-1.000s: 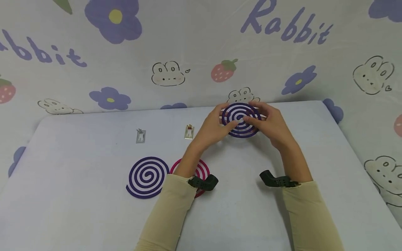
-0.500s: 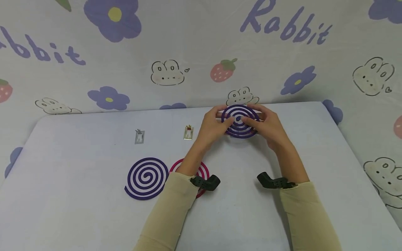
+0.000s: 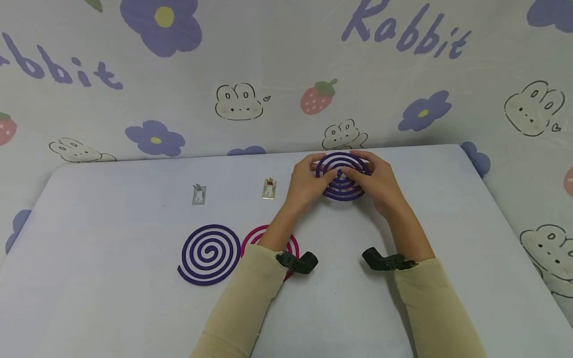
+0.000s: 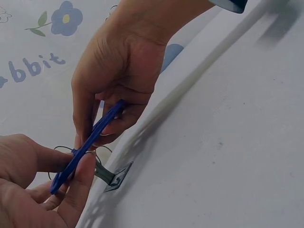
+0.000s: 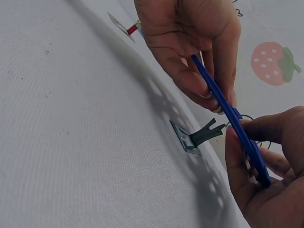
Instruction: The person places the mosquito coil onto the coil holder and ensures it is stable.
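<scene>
Both hands hold a dark purple mosquito coil (image 3: 340, 174) near the table's back edge, thumbs on its near face close to the centre and fingers behind. My left hand (image 3: 309, 181) grips its left side, my right hand (image 3: 378, 184) its right side. Seen edge-on, the coil (image 4: 89, 142) looks blue and tilted in the left wrist view. A green metal coil stand (image 5: 202, 135) with a forked upright stands on the table just below the coil; in the head view it is hidden.
Another purple coil (image 3: 210, 253) lies flat at centre left, beside a red coil (image 3: 255, 231) partly covered by the left forearm. Farther back lie a silver stand (image 3: 199, 195) and a gold stand with red (image 3: 269, 189). A rabbit-print cloth (image 3: 277, 59) hangs behind the table.
Both hands and the held coil have lowered slightly, and the forearms have drawn a little closer together. The other coils and stands stay where they were.
</scene>
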The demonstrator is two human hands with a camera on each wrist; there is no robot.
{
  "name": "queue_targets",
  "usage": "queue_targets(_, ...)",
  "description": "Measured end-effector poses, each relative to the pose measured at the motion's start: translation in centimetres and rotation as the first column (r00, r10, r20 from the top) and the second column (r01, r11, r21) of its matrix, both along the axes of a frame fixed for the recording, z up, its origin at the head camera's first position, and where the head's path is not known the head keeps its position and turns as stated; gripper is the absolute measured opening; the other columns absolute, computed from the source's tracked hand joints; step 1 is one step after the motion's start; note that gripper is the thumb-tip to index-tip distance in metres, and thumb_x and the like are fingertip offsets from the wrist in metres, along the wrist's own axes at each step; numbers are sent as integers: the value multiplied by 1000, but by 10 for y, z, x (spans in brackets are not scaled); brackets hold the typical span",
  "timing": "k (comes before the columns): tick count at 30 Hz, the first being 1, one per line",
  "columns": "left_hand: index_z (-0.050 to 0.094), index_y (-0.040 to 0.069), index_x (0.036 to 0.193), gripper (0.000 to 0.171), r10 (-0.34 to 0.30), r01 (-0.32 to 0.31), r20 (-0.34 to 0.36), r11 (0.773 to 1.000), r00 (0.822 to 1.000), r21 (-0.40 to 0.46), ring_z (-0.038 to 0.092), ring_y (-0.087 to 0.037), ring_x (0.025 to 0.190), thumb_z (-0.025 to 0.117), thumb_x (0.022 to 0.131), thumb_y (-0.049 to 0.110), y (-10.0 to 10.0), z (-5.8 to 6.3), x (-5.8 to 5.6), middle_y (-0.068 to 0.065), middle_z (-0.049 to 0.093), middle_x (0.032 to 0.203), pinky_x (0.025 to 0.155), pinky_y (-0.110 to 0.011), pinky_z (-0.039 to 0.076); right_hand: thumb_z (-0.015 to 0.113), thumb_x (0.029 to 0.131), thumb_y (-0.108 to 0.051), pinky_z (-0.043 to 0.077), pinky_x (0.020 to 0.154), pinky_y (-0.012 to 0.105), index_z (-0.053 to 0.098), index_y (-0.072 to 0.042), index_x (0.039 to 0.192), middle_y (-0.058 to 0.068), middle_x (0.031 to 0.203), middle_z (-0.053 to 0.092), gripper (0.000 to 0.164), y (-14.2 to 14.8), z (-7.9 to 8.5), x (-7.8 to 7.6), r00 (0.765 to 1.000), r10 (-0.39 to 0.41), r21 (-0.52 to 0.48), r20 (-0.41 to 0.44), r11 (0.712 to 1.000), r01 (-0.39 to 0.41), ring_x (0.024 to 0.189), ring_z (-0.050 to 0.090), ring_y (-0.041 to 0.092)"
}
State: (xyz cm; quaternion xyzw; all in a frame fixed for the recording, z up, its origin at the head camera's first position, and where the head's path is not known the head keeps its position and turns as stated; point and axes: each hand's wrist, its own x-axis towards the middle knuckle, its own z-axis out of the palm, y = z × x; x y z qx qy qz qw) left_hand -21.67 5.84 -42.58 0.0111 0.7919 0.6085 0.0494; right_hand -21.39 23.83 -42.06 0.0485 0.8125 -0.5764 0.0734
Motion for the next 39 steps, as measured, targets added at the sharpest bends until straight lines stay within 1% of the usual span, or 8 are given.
queue_targets(10,59,5,147,54,38,-38,16,999,999,27,71,-33,119,76,96,14,3,-6,-1,-22,74,126,106,-43,58,71,102,-25,46,122,54,45,-11,160,26,152,55,65,-4,-2,0,1000,-25,29,10,999,25,138,56,39)
queue_targets(17,57,5,148,54,21,-23,41,999,999,42,69,-33,128,74,98,14,4,-9,0,-24,70,137,112,-43,55,69,103,-23,48,120,52,44,-11,161,26,148,56,64,-5,-3,0,999,-31,39,10,999,31,133,57,36)
queue_targets(24,58,5,148,53,30,-34,55,997,998,72,65,-33,135,74,98,13,6,-10,0,-25,65,144,116,-43,53,70,103,-22,46,122,53,44,-10,160,27,150,55,65,-5,-5,0,999,-31,27,12,999,31,138,56,38)
queue_targets(28,58,5,147,52,31,-35,58,997,998,74,67,-33,132,74,98,13,7,-10,0,-25,67,142,114,-43,55,70,102,-22,44,124,53,44,-10,160,27,152,54,65,-4,-5,0,999,-33,25,15,999,33,139,55,39)
queue_targets(33,58,6,146,52,31,-36,58,995,998,92,69,-34,128,75,97,12,7,-11,1,-25,69,139,111,-42,57,71,102,-25,45,123,53,45,-11,160,26,152,54,65,-5,-6,-1,999,-33,31,18,999,32,139,56,39)
queue_targets(39,59,7,145,51,36,-43,70,993,997,109,69,-33,129,75,97,13,7,-12,0,-25,69,140,111,-43,57,72,102,-26,45,124,52,46,-12,160,25,155,54,65,-4,-7,-1,999,-40,31,31,999,39,140,56,39)
